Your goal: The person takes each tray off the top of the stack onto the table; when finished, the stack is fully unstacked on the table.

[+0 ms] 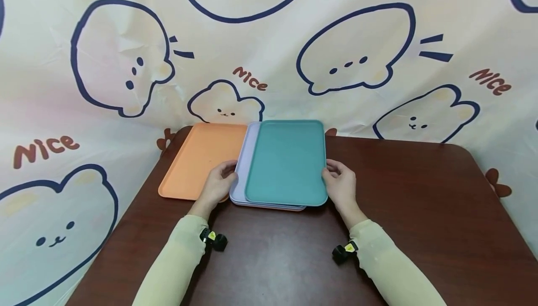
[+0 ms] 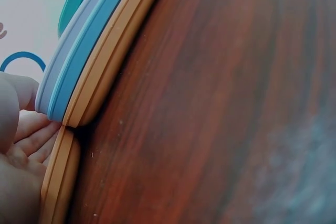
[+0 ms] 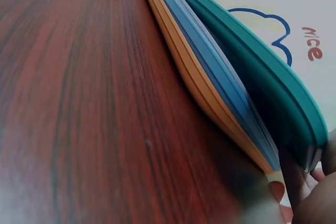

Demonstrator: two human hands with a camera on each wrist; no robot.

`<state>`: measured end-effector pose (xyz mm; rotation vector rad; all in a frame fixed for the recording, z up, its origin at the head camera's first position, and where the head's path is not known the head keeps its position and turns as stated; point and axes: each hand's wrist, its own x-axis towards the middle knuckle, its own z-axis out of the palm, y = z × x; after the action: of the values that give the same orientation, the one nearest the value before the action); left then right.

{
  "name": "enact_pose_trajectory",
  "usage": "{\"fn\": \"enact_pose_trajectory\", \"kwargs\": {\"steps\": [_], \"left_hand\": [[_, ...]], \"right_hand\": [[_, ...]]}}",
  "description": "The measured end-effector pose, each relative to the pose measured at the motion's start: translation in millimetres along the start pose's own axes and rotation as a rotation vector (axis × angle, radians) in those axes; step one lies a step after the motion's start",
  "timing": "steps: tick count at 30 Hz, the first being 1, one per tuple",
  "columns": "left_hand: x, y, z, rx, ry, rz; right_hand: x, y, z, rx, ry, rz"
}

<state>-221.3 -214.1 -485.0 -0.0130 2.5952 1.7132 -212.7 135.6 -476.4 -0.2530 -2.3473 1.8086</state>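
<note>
Now, one teal tray [image 1: 289, 161] between right fingers [image 1: 336, 164].

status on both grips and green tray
Right grip holding green tray, right side raised. Left grip at lavender tray. Orange tray at left, clear of green.

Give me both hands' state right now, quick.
Left hand: at the left edge of the lavender tray; whether it grips cannot be told.
Right hand: closed, pinching the teal tray at its right edge.
</note>
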Motion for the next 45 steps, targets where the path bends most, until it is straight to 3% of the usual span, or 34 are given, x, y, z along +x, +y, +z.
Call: {"fn": "enact_pose_trajectory", "kwargs": {"steps": [6,19,27,45], "left_hand": [[0.7,-2.2,-0.8,0.002,0.009,-0.015],[2.5,-3.9,-0.8,-0.017,0.019,-0.001],[2.3,-4.1,-1.0,-0.007,0.009,-0.005],[4.8,-7.1,0.8,-0.005,0.01,-0.014]], "right_hand": [[1.9,8,-10,0.085,0.026,0.033],[5.1,17,-47,0.103,0.101,0.054],[6.7,20,-77,0.113,0.128,0.121],[9.1,38,-144,0.101,0.08,0.205]]}}
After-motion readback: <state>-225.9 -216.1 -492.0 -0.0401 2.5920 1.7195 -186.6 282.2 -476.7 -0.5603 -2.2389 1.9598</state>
